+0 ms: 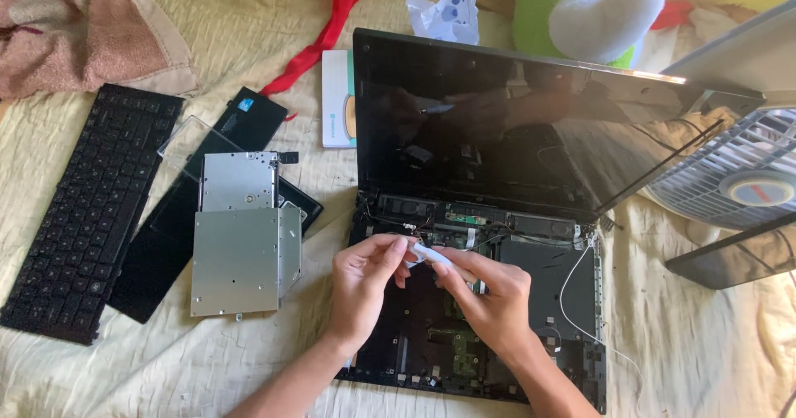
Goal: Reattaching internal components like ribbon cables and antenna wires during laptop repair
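Two hands meet over the opened laptop base (531,302) near the middle of the bedsheet (249,20): the left hand (365,281) and right hand (489,289) both pinch a small white ribbon strip (431,256) between closed fingertips, just above the exposed board. Already out and lying toward the sheet's left edge are the black keyboard (83,211), a dark cover panel (157,244) and the silver optical drive (236,256); by my reading the teardown is well advanced, while the board, the white wire (568,289) and the screen (497,128) remain attached.

Glossy black laptop screen (497,119), matt brushed-metal drive (236,260) (dull grey), matt black plastic keyboard (87,211), creased cloth bedsheet (249,45)
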